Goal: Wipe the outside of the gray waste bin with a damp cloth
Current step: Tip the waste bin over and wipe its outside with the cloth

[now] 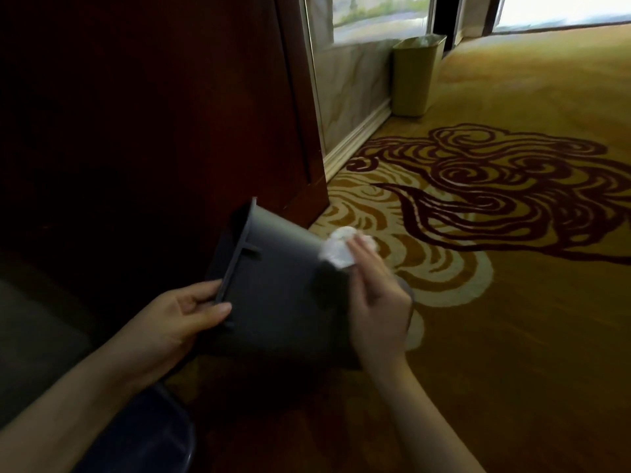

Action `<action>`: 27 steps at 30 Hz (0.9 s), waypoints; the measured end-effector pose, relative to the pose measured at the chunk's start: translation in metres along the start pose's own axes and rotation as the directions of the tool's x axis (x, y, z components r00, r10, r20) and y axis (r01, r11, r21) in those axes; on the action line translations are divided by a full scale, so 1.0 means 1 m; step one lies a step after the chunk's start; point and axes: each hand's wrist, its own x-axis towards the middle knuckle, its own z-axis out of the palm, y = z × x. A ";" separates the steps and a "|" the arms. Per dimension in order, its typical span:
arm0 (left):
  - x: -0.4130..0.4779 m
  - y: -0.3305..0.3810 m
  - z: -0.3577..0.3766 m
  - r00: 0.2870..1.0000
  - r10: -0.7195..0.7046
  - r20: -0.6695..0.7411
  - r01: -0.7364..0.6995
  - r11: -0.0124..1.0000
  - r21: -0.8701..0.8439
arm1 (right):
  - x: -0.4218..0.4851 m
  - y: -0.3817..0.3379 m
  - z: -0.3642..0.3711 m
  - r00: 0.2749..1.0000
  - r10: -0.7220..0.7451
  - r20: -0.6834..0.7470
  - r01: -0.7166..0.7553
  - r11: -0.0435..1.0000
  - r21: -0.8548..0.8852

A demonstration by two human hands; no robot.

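The gray waste bin (276,285) is tipped on its side above the carpet, its open mouth facing left and its base to the right. My left hand (181,319) grips the bin's rim at the lower left, thumb on the outside wall. My right hand (375,302) presses a crumpled white cloth (338,247) against the bin's outer wall near the base end. Part of the cloth is hidden under my fingers.
A dark red wooden cabinet (153,114) stands directly behind the bin. A second, beige waste bin (415,75) stands by the window wall at the back. Yellow carpet with dark red swirls (495,186) spreads to the right. A dark blue object (143,438) lies at the bottom left.
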 end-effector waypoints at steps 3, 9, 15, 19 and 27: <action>-0.007 -0.005 -0.015 0.995 -0.052 0.082 0.048 0.998 0.050 | -0.011 -0.008 0.021 0.974 -0.090 0.209 0.116 0.987 -0.112; -0.002 0.005 -0.026 0.971 -0.176 0.159 0.133 0.959 0.252 | -0.034 0.015 0.007 0.989 -0.067 0.133 0.100 0.961 -0.258; 0.019 0.025 0.027 0.992 -0.051 -0.118 0.089 0.937 0.338 | -0.077 0.050 -0.019 0.992 0.002 0.129 0.037 0.953 -0.300; 0.018 0.025 0.043 0.964 -0.037 -0.263 0.156 0.879 0.450 | -0.103 0.083 -0.033 0.991 0.100 0.091 -0.065 0.944 -0.323; 0.012 0.036 0.040 0.984 -0.095 -0.153 0.165 0.815 0.555 | -0.105 0.124 -0.033 0.864 0.497 0.074 -0.479 0.859 -0.179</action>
